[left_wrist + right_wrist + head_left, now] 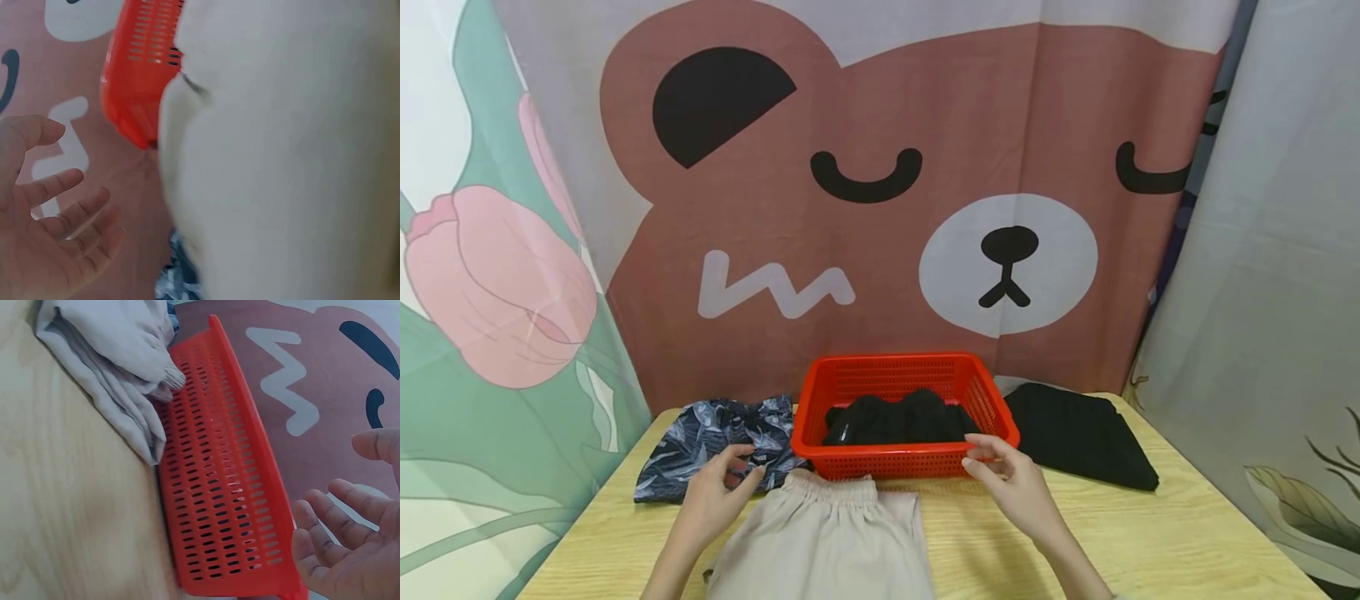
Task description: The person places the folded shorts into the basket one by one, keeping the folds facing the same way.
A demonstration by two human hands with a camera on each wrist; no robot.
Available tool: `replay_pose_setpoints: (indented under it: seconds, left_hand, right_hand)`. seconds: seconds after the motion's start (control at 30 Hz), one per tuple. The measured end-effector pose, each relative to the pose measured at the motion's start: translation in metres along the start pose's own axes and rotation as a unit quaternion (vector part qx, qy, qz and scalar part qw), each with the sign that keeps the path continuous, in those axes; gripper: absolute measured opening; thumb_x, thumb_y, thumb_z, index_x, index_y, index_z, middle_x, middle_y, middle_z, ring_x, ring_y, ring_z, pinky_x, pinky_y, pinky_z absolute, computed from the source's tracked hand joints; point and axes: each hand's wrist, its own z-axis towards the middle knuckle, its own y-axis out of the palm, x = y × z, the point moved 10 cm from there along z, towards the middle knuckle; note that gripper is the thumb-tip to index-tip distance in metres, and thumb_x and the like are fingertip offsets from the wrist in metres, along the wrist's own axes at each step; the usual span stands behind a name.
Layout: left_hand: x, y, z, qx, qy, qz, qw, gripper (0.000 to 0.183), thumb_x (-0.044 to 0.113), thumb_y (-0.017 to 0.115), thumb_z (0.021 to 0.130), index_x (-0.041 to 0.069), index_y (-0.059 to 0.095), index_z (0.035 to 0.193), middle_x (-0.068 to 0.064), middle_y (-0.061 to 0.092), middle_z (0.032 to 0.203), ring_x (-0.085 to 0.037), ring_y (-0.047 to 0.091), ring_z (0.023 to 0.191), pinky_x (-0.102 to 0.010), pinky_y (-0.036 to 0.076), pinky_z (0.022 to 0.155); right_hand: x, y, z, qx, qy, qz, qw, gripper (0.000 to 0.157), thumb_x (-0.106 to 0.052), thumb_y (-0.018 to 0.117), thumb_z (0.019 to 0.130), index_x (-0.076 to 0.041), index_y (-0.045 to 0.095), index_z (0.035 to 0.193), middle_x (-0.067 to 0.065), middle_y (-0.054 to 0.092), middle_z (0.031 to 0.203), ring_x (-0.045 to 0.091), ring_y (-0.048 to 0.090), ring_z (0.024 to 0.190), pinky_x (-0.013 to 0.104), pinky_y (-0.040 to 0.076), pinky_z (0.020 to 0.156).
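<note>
Grip, left hand: nothing held; fingers loosely bent and a little spread, thumb well apart from them, a wide gap between.
Grip, right hand: nothing held either; fingers relaxed and slightly bent, thumb apart, palm facing inward.
Left hand's place: in the head view, in front of the patterned garment, left of the beige garment; whether it touches cloth, I cannot tell.
Right hand's place: at the near right corner of the red basket, fingertips overlapping the rim in the head view; contact is unclear.
Beige garment: on the table between the two forearms, gathered waistband toward the basket, one layer showing past its right edge; it fills much of the left wrist view.
Red basket: upright behind the beige garment, with slotted walls.
Inside the basket: bunched black cloth, with a small shiny patch at its left.
Left of the basket: the patterned garment, dark blue and grey with leaf shapes, lying rumpled.
Right of the basket: a folded black garment, lying flat.
Backdrop: a bear-print curtain behind the table, a tulip-print curtain on the left, a grey curtain on the right.
</note>
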Motion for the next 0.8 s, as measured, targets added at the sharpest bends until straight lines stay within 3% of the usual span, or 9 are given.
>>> replay_pose_setpoints:
  seconds: [0.23,0.5,0.8]
  left_hand:
    - [-0.020,0.006,-0.006,-0.004,-0.028,0.001,0.9996,0.034,0.032,0.064,0.080,0.013,0.059,0.108,-0.003,0.060,0.086,-0.013,0.055,0.068,-0.036,0.045,0.062]
    - [-0.027,0.017,-0.012,-0.044,-0.051,-0.018,0.9976,0.042,0.037,0.064,0.079,0.012,0.057,0.112,-0.001,0.059,0.084,-0.011,0.055,0.069,-0.032,0.044,0.059]
    - [-0.032,0.031,-0.015,-0.073,-0.075,-0.056,0.9929,0.042,0.033,0.067,0.078,0.011,0.057,0.112,-0.007,0.061,0.090,-0.015,0.057,0.067,-0.033,0.046,0.059]
  right_hand:
    - [0.004,0.009,-0.002,0.000,-0.005,-0.004,1.000,0.029,-0.028,0.065,0.080,-0.021,0.061,0.108,-0.003,0.062,0.089,0.015,0.057,0.082,0.027,0.047,0.069]
    - [0.010,0.022,-0.006,-0.001,0.006,-0.034,0.999,0.025,-0.027,0.067,0.078,-0.023,0.062,0.103,-0.006,0.062,0.085,0.011,0.057,0.077,0.027,0.045,0.069]
    - [0.012,0.034,-0.009,-0.012,0.001,-0.010,1.000,0.027,-0.020,0.067,0.078,-0.017,0.062,0.105,-0.002,0.061,0.086,0.016,0.057,0.078,0.028,0.045,0.070]
